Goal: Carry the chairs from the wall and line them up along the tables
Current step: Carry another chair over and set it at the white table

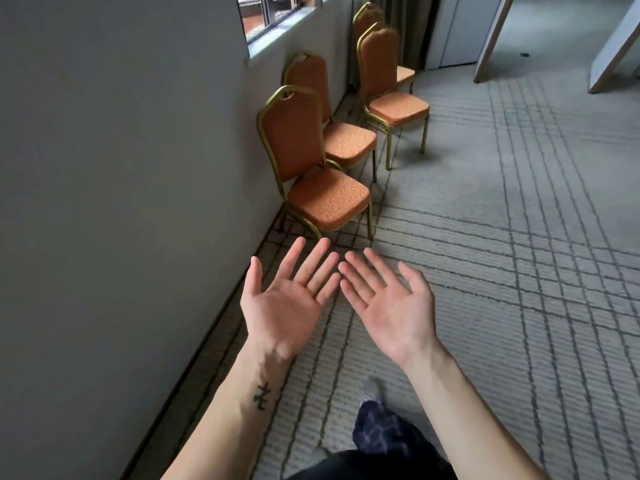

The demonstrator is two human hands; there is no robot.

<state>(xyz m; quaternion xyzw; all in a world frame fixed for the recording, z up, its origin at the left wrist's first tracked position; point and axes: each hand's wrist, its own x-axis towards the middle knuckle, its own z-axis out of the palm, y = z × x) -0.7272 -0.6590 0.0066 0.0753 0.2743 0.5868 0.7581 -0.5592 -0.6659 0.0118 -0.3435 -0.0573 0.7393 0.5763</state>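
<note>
- Left hand (284, 306), right hand (391, 310): palms up, fingers spread, grasping nothing.
- Nearest chair (313, 174) just beyond fingertips, against wall (121, 168); three more chairs (384, 91) further beyond.

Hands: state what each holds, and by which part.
Nothing is held. The left hand and right hand are both open, palms up, apart from the nearest chair.

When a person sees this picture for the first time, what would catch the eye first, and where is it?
First the two open hands, the left hand and the right hand, held palms up side by side in the lower middle, holding nothing. Beyond them, the nearest orange chair with a gold frame stands beside the grey wall, and three more chairs follow farther along it.
</note>
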